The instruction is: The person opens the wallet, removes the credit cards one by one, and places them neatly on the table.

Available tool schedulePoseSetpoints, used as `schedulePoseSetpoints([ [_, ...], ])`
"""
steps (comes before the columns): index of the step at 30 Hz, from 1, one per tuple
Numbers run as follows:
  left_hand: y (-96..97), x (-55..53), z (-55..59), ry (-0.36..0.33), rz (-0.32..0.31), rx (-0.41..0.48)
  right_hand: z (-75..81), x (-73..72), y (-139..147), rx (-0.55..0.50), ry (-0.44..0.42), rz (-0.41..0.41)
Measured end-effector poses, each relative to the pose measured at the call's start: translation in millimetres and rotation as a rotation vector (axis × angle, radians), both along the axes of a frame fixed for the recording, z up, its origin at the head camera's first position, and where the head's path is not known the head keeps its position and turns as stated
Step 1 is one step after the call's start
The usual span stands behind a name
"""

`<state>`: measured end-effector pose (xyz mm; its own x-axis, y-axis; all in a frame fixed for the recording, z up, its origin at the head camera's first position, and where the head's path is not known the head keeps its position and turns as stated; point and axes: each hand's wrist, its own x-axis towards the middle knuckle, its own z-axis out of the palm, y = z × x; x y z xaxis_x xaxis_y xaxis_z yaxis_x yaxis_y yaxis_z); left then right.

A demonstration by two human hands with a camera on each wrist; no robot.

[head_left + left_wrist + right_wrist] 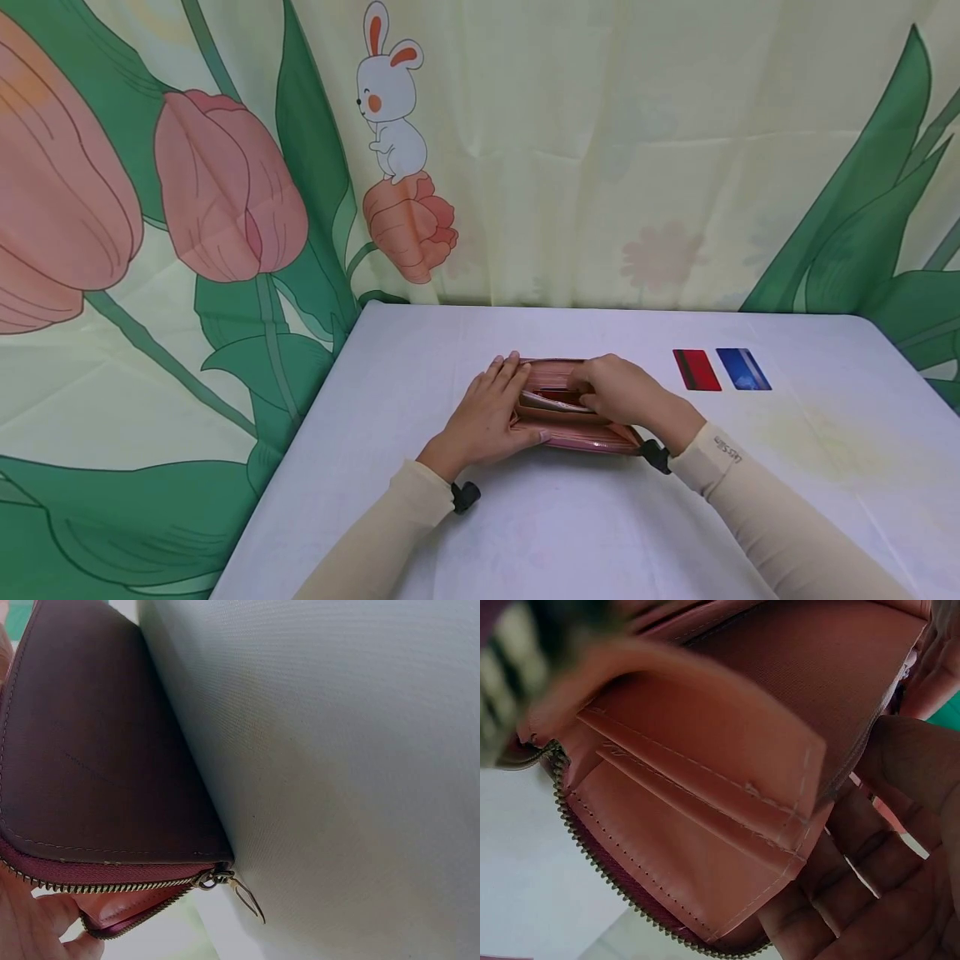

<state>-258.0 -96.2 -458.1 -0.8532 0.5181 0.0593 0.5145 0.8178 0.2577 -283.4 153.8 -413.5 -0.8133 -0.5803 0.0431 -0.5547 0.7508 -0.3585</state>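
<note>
A pink zip-around wallet [592, 435] lies spread wide on the white table, its mouth facing up. At its left end my left hand [483, 417] holds it, with long fingers over the far edge and the thumb along the near edge. My right hand [618, 390] reaches into the wallet from the right, fingers bent down among the dividers. In the right wrist view, the right thumb and fingers [855, 877] pinch the edge of an inner panel with card slots [705, 765]. The brass zipper pull [247, 898] hangs at the wallet's corner in the left wrist view.
A red card [697, 370] and a blue card [743, 369] lie side by side on the table [540, 533], right of the wallet. Behind the table's far edge hangs a curtain [570, 167] printed with tulips and a rabbit.
</note>
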Motion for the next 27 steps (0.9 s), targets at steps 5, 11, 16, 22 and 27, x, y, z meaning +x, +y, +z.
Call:
schedulePoseSetpoints([
  [5,0.3,-0.2,0.5,0.009,-0.008,-0.005,0.9,0.4,-2.4,-0.021,-0.026,0.028],
  [11,0.7,0.7,1.7,0.012,-0.012,-0.006,0.4,0.4,-2.4,-0.008,-0.045,0.055],
  [16,1.1,0.7,1.6,0.001,-0.006,-0.004,-0.6,0.5,-3.0,0.015,-0.029,0.066],
  [22,1.0,1.4,1.3,0.0,-0.006,0.002,-6.5,0.4,-4.3,0.027,0.014,0.05],
  [27,0.4,1.1,0.9,0.005,-0.011,0.009,-10.9,-0.1,-3.3,0.021,0.078,0.044],
])
